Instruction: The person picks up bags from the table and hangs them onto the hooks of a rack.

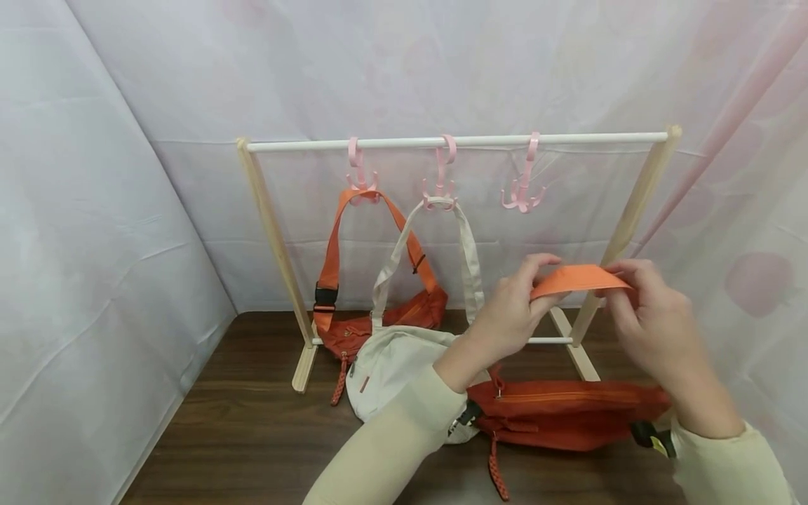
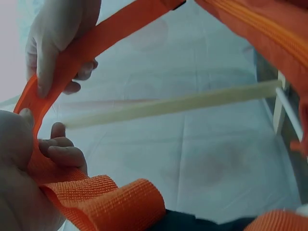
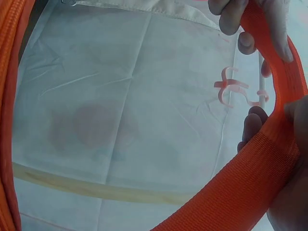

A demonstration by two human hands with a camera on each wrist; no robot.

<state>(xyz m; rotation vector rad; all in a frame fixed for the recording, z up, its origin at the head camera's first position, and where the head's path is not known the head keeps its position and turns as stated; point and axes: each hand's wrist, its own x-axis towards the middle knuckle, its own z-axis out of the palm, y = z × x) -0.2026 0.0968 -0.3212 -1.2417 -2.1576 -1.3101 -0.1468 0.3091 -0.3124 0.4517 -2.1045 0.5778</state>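
Observation:
Both hands hold up the orange strap [image 1: 582, 278] of a red-orange waist bag [image 1: 568, 414] in front of the rack. My left hand [image 1: 514, 305] pinches the strap at one side, thumb against fingers. At the other side my right hand [image 1: 653, 326] pinches it, and a short arched stretch spans between them. Below the hands hangs the bag, with a zipper and a braided pull [image 1: 497, 468]. In the left wrist view the webbing [image 2: 115, 202] folds over beneath the left hand. A pink hook [image 1: 524, 179] with nothing on it hangs beyond the hands.
A wooden rack with a white rail [image 1: 303, 146] stands behind. An orange bag [image 1: 410, 308] hangs from the left pink hook [image 1: 362, 172], a cream bag [image 1: 394, 358] from the middle hook [image 1: 440, 172]. White curtains surround the dark wooden table [image 1: 233, 414].

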